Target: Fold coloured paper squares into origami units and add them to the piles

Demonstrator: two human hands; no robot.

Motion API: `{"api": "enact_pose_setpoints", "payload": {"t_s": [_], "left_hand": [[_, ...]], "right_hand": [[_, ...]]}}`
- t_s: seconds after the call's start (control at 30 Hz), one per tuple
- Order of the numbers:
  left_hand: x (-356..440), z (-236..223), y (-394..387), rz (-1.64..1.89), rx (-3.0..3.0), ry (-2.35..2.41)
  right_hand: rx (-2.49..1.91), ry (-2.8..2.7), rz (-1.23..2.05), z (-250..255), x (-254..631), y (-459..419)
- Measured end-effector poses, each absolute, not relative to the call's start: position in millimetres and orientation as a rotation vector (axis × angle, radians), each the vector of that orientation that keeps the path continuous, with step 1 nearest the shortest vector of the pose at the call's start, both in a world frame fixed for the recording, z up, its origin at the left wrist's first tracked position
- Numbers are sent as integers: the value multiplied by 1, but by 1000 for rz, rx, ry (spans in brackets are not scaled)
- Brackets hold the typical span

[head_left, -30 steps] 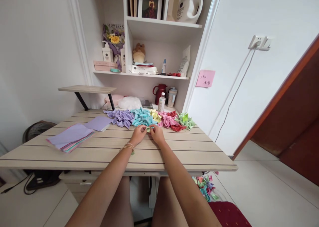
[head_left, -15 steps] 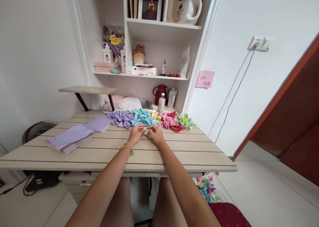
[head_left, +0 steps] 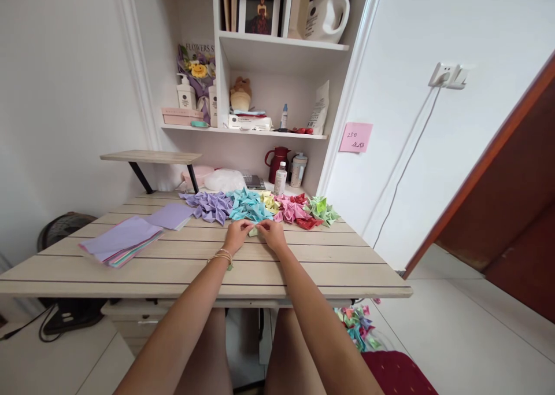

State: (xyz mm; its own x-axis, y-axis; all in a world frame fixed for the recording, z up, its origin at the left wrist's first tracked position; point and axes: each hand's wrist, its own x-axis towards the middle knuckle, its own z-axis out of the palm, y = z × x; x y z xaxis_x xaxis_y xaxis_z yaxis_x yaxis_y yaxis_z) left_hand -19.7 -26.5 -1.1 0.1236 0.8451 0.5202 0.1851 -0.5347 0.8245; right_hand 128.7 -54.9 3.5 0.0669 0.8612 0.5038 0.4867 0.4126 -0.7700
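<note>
Over slatted desktop [head_left: 333,263], left hand [head_left: 237,236] and right hand [head_left: 273,234] clamp their grip on green paper [head_left: 253,232], direction and long axis unclear.

Left hand [head_left: 237,236] and right hand [head_left: 272,235] (green paper [head_left: 253,232] between)

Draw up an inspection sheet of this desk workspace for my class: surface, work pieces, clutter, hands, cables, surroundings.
Surface: pale wooden desk with dark lines.
Work pieces: small green paper piece at the fingertips; row of folded paper shapes beyond; paper sheets at left.
Clutter: bottle and red jug behind the row.
Hands: left hand and right hand pinch the green piece.
Cables: pale cable hangs from wall socket, right of desk.
Surroundings: filled shelves; pink note on wall.
</note>
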Motion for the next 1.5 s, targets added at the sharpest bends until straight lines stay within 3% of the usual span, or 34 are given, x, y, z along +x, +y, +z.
{"api": "enact_pose_setpoints", "payload": {"t_s": [0.23,0.67,1.5], "left_hand": [[-19,-4,-23,1468,1762,1049],[-14,3,-28,1741,1606,1120],[-17,-4,-18,1567,1183,1026]], "right_hand": [[-1211,-1584,475,2,128,-53],[-973,-1488,851,-4,108,-56],[-1101,-1424,595,1,122,-53]]}}
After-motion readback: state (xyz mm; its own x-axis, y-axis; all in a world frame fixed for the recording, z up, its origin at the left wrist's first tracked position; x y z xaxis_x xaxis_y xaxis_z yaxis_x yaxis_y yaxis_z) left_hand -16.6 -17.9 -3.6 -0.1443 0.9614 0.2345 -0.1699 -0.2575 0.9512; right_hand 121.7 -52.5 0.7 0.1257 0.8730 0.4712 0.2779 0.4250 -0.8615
